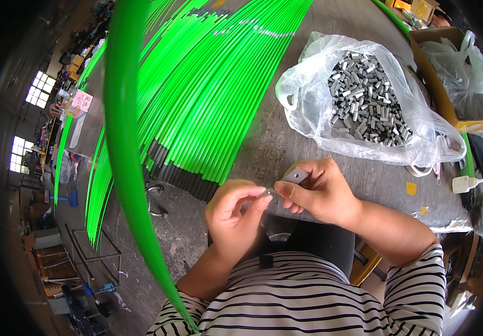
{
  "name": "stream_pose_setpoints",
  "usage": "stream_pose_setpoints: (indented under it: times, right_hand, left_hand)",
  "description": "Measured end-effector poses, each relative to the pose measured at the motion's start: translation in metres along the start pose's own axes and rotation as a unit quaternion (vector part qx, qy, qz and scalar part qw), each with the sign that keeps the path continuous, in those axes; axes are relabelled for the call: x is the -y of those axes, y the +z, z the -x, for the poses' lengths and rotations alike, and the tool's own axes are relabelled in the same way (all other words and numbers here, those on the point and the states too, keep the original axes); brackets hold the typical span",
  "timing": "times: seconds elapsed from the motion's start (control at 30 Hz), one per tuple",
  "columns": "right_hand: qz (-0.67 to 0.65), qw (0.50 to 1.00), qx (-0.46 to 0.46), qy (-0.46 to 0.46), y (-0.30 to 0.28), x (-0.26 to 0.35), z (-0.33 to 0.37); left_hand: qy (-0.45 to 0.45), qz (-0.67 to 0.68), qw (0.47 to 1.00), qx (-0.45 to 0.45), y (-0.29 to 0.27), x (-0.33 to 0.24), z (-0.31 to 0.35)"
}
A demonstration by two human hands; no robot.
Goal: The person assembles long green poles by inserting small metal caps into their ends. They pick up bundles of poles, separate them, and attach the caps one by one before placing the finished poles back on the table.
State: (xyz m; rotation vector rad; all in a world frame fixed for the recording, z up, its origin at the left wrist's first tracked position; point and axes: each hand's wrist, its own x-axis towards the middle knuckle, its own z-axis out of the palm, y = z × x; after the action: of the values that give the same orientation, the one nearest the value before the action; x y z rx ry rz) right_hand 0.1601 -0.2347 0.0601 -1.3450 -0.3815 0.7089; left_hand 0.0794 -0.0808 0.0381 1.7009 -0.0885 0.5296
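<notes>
My two hands meet at the near edge of the table. My left hand point(236, 211) is closed, pinching a small silvery piece point(265, 192) between thumb and fingertips; its exact kind is too small to tell. My right hand point(326, 193) is closed on a flat grey metal piece with a round hole point(296, 176). The thumb lies across it, and its lower part is hidden in the fingers. Both sets of fingertips nearly touch at the small silvery piece. Just beyond lie many bright green rods point(219, 123) with dark ends pointing toward me.
An opened clear plastic bag point(303, 120) with several short grey metal sleeves point(365, 98) lies at the right. Behind it stands a cardboard box point(479, 124) with plastic bags inside. One long green strand point(122, 134) passes close in front at the left, down to my left sleeve.
</notes>
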Motion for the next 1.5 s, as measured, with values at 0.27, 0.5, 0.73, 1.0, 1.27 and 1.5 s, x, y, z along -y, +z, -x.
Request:
stream_pose_setpoints:
  times: [0.27,0.5,0.73,1.0,1.27,1.5]
  right_hand:
    - [0.019,0.999,-0.015,-0.039,0.001,-0.001,0.002]
    - [0.022,0.999,-0.013,-0.043,0.002,-0.001,0.003]
    - [0.033,0.998,-0.016,-0.042,0.001,-0.001,0.002]
    - [0.036,0.998,-0.006,-0.048,0.001,-0.001,0.001]
    - [0.031,0.998,0.023,-0.052,-0.001,-0.004,0.001]
    - [-0.048,0.997,0.036,-0.054,0.000,0.000,0.001]
  left_hand:
    - [-0.025,0.049,0.998,0.002,0.003,-0.003,0.000]
    - [-0.039,0.055,0.998,0.013,0.001,-0.005,0.000]
    - [-0.029,0.031,0.999,0.027,0.000,-0.006,-0.002]
    - [-0.046,0.021,0.998,0.049,-0.002,-0.009,-0.004]
    - [-0.135,0.022,0.981,0.141,-0.012,-0.014,-0.011]
    - [-0.178,0.143,0.970,0.080,-0.007,-0.008,-0.005]
